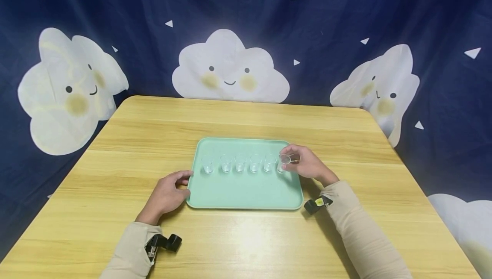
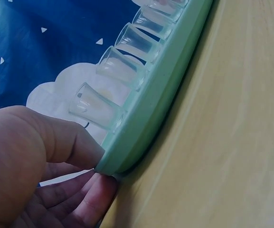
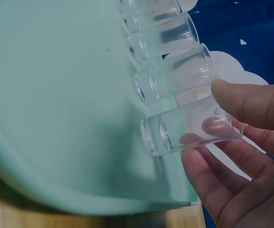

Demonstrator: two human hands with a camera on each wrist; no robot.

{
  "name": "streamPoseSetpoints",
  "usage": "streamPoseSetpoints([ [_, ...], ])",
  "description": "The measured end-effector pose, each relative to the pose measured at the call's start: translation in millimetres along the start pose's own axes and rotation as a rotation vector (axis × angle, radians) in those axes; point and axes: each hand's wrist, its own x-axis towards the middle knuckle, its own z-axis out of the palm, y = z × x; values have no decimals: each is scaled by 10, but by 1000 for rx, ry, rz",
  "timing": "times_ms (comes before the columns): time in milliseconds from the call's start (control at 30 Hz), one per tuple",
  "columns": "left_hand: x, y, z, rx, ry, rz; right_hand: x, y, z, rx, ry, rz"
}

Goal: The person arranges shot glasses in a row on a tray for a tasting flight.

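On the light green tray (image 1: pixel 246 195) stand several small clear shot glasses in a row, with the leftmost glass (image 1: pixel 208 165) set a little apart from the others. At the right end of the row, my right hand (image 1: pixel 305 162) pinches a clear shot glass (image 3: pixel 193 126) between thumb and fingers, near its rim. This glass is upright, its base at the tray's surface. My left hand (image 1: pixel 167 195) grips the tray's left edge, with the thumb (image 2: pixel 80 145) at the rim and the fingers (image 2: pixel 96 197) close below it.
The tray lies on a wood-grain table (image 1: pixel 246 245). Behind the table hangs a dark blue curtain (image 1: pixel 238 5) with smiling clouds and white triangles. A black wrist camera mount (image 1: pixel 163 243) sits at the left sleeve, another black mount (image 1: pixel 317 204) at the right.
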Motion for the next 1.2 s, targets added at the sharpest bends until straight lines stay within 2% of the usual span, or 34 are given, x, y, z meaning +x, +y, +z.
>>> streamPoseSetpoints([
  [567, -2, -13, 5, -5, -8, -12, 7, -46, -17, 14, -9, -13],
  [967, 3, -20, 19, -11, -4, -10, 12, -100, -149, 49, 41, -7],
  [1200, 23, -20, 9, -13, 1, -9, 7, -56, -176, 169, 103, 24],
])
